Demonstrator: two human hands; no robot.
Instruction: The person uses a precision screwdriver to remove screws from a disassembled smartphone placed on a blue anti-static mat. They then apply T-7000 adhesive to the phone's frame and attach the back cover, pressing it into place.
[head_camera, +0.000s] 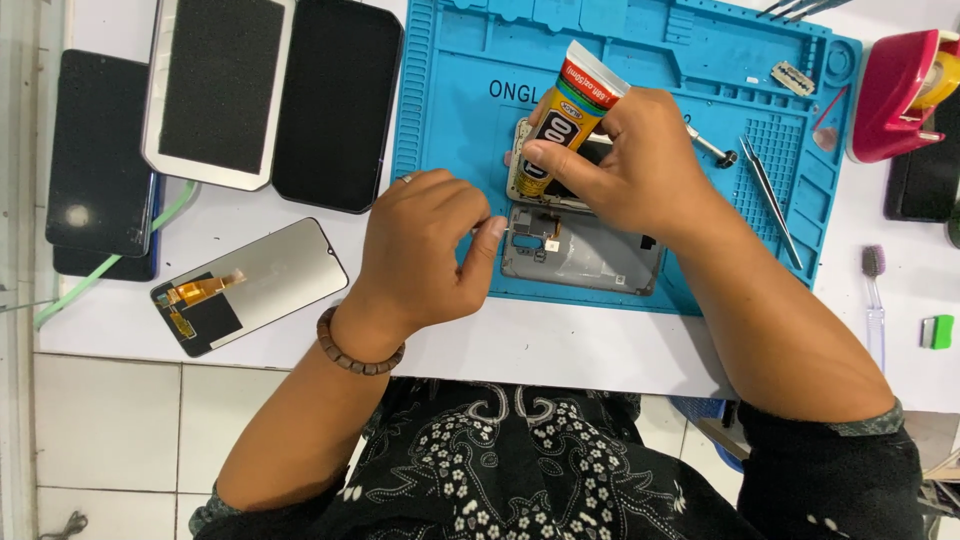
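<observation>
Yellow glue tube (572, 118) sits gripped in right hand (640, 165), long axis tilted up-right, nozzle end down over grey phone frame (580, 250) on blue mat (440, 120). Left hand (425, 250) nearer the frame's left edge, fingers (487, 235) pinched together there; held item too small to tell.

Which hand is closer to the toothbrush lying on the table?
The right hand. It holds a glue tube over the blue mat, on the toothbrush's side. The left hand sits farther away, across the phone frame.
</observation>
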